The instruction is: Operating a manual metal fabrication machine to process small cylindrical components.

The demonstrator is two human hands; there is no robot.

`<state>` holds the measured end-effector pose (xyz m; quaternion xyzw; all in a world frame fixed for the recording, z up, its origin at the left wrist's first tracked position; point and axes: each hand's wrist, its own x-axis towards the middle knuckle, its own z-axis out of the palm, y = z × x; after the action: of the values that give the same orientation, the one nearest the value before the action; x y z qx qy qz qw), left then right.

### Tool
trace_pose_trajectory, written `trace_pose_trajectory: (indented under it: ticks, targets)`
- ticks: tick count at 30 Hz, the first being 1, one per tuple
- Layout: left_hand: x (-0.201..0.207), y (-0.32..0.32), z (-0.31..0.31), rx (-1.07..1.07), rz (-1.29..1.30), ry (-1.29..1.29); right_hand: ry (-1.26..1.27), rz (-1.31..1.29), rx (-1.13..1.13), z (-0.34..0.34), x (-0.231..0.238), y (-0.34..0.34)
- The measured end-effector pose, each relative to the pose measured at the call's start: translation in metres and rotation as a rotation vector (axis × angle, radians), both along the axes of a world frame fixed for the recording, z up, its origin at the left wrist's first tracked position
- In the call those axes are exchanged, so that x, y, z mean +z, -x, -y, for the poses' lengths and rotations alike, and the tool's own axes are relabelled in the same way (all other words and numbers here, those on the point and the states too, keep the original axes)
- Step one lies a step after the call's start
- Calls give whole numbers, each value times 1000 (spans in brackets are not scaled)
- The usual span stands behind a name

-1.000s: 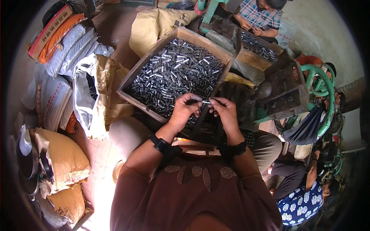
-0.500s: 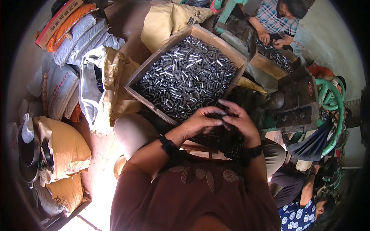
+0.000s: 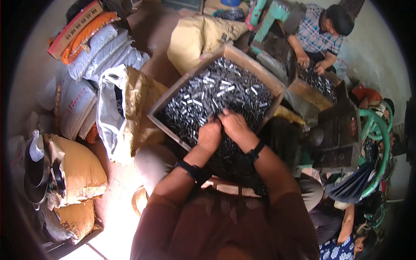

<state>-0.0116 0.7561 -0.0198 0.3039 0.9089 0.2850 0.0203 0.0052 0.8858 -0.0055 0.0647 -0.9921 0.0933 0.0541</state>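
A wooden box in front of me holds a heap of short, dark, shiny metal tubes. Both of my hands are down at the near part of the heap, side by side and close together. My left hand is closed, thumb side up, its fingertips sunk out of sight toward the tubes. My right hand is curled beside it, thumb and forefinger drawn in near the left hand. Whatever the fingers hold is hidden or too small to make out.
Past the box lies a tan sack; an open sack and stacked bags stand left. At far right a person handles pieces in a smaller wooden box. A green wheel and another person are right.
My hands have gone from above the box's near edge, fingertips together, forward and down into the heap of tubes. The whole view has shifted a little.
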Motion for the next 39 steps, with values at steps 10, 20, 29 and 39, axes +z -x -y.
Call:
trace_pose_trajectory:
  ticks: [10, 20, 29, 39]
  targets:
    - [5, -19, 3, -19, -71, 168, 267, -5, -322, -10, 23, -54]
    - [67, -66, -15, -322, 862, -664, 1422, -43, -555, -41, 59, -162]
    - [84, -156, -68, -541, 529, -431, 1380, -288, -706, -62, 72, -275]
    - [87, -197, -100, -290, 1544, -727, 1513, -441, -749, -78, 65, -320]
